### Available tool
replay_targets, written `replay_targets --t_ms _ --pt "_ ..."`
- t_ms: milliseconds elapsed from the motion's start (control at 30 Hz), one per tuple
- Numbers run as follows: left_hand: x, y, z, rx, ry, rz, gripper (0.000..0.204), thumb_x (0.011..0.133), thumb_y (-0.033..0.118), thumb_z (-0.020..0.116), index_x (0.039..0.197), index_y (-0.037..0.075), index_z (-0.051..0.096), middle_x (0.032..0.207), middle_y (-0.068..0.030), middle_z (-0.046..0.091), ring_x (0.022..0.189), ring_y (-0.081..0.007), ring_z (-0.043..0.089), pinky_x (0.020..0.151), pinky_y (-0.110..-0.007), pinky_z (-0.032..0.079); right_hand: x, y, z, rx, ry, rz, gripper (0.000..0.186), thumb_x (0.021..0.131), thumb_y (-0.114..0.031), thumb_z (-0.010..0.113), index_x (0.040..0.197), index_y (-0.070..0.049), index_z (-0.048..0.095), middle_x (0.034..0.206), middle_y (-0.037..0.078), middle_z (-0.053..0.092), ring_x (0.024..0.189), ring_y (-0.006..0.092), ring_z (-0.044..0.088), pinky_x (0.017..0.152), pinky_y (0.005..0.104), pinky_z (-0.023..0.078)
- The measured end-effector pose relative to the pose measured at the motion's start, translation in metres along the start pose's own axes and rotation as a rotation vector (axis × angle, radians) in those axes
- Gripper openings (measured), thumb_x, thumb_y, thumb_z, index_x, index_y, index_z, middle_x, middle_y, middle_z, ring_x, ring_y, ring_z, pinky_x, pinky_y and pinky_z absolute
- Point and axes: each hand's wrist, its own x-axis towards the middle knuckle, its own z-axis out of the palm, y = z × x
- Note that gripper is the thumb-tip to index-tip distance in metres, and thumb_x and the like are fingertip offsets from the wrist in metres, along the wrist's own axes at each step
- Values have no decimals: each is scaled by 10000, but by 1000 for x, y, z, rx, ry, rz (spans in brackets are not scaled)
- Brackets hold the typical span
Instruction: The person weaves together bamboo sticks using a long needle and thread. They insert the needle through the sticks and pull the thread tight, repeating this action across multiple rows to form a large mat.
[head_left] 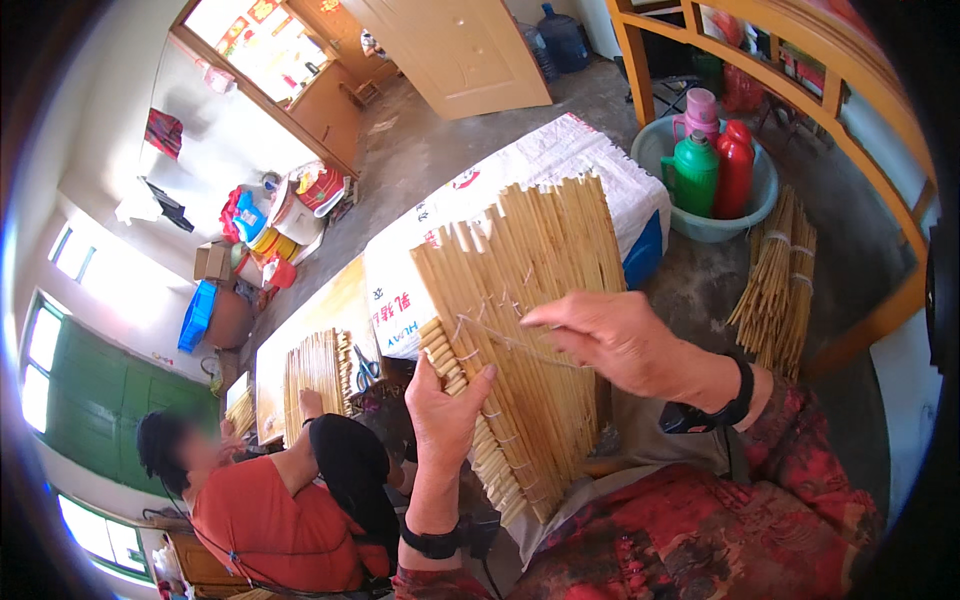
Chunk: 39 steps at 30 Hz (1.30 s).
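Note:
A mat of straw-coloured stalks (545, 250), stitched together with rows of light string, slants across my lap and the sack-covered table. My left hand (445, 415) is closed on its left edge, thumb on top, where short stalk ends are folded over in a row. Above the middle of the mat, my right hand (635, 345) is closed with the fingers bent together. A length of pale string (510, 338) runs taut from near my left hand to the right hand's fingers. The fingertips partly hide how the string is held.
A white printed sack (400, 260) covers the table. Scissors (366, 368) lie beside a second stalk mat (315, 375), where a person in red (285, 520) works. On the right stand a basin (650, 150) of thermos flasks and bundled stalks (775, 290).

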Motion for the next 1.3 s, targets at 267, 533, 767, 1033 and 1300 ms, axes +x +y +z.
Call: replay_targets --t_ms 267,533,767,1033,1300 --pt "0 3 2 91 27 0 409 736 5 710 1100 -22 524 926 -32 616 821 -74 564 743 -237 475 29 31 36 121 31 -65 145 834 -119 605 963 -54 617 825 139 611 770 319 608 632 371 472" --pt "-2 8 1 79 -8 -62 466 729 -29 705 1146 -43 499 1013 -65 601 900 -115 575 801 -262 475 32 34 35 143 -53 -15 142 813 -82 618 954 -62 617 774 119 592 736 318 602 610 380 470" --pt "-1 5 3 45 -22 -90 498 712 -66 703 1161 -57 487 1064 -89 589 948 -146 578 840 -281 474 32 31 28 44 -72 -28 173 790 -76 625 962 -66 613 757 116 575 734 319 601 596 379 474" --pt "-3 7 6 60 -34 -60 505 711 -62 696 1170 -44 486 1056 -74 588 947 -136 571 839 -271 464 32 32 23 -88 -86 -84 170 776 -100 605 944 -80 620 735 88 549 718 294 602 585 370 478" --pt "-3 7 5 115 -57 -41 502 717 -46 703 1170 -39 489 1051 -66 589 936 -125 570 836 -267 464 33 32 18 -81 -125 -95 183 764 -85 597 946 -100 614 738 80 541 713 293 600 583 371 479"
